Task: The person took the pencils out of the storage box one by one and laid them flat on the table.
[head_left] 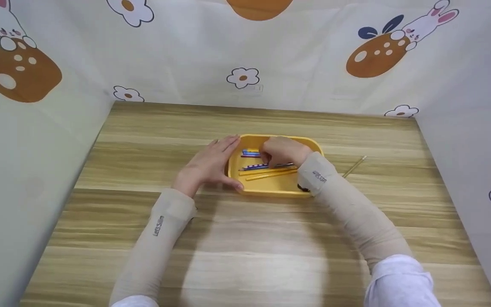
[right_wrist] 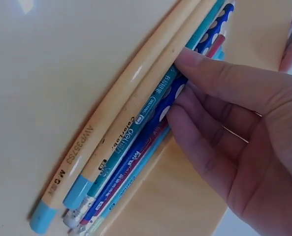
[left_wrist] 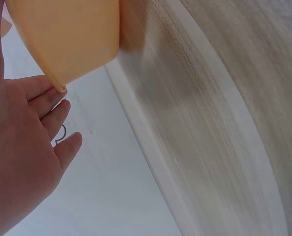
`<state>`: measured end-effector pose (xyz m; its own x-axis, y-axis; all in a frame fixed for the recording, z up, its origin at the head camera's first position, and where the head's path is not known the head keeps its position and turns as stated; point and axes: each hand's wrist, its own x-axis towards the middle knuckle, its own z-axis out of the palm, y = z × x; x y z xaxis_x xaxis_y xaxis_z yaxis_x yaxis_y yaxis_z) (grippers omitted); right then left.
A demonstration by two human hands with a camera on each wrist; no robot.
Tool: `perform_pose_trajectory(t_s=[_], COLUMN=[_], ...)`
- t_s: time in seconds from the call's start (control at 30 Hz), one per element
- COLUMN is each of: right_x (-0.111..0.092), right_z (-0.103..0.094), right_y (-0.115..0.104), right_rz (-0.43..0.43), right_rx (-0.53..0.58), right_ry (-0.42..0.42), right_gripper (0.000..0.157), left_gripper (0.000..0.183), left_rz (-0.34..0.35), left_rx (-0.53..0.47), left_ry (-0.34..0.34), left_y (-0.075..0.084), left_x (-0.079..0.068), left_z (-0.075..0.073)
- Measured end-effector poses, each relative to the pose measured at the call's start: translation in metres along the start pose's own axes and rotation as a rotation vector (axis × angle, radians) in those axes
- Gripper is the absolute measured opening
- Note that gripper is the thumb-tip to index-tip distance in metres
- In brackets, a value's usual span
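A yellow tray point(head_left: 271, 194) stands on the table with pencils lying in it. My left hand point(head_left: 209, 164) spans its left end, thumb at the near corner and fairly straight fingers at the far one. In the left wrist view, fingertips touch the rim of the tray point(left_wrist: 86, 39). My right hand point(head_left: 284, 151) reaches down inside. The right wrist view shows its thumb and fingers pinching a blue pencil with pale dots point(right_wrist: 174, 93). Alongside lie a teal pencil point(right_wrist: 131, 135), two wood-coloured pencils point(right_wrist: 128, 73) with blue ends, and dark red and light blue pencils.
One more pencil point(head_left: 354, 166) lies on the wood-grain table point(head_left: 262, 256), right of the tray. Printed cloth walls point(head_left: 186, 64) with rabbits and flowers close off the back and both sides.
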<state>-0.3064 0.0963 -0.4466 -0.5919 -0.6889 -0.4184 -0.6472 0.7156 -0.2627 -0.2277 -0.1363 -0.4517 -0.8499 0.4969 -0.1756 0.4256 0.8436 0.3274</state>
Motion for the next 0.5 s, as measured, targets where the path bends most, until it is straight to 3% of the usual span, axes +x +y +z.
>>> perform_pose_trajectory(t_s=[0.3,0.5], right_x=[-0.0056,-0.0078], right_z=[-0.0046,-0.0097], right_y=[0.0055,0.0064], right_rz=[-0.037,-0.096], right_rx=[0.158,0.135], right_ry=[0.028,0.094], right_gripper=[0.005,0.005], left_gripper=[0.134,0.136], left_rz=[0.000,0.016], left_rx=[0.003,0.043], left_ry=[-0.003,0.002], left_y=[0.0013,-0.0003], left_x=[0.0009,0.0017], left_z=[-0.0020,-0.0002])
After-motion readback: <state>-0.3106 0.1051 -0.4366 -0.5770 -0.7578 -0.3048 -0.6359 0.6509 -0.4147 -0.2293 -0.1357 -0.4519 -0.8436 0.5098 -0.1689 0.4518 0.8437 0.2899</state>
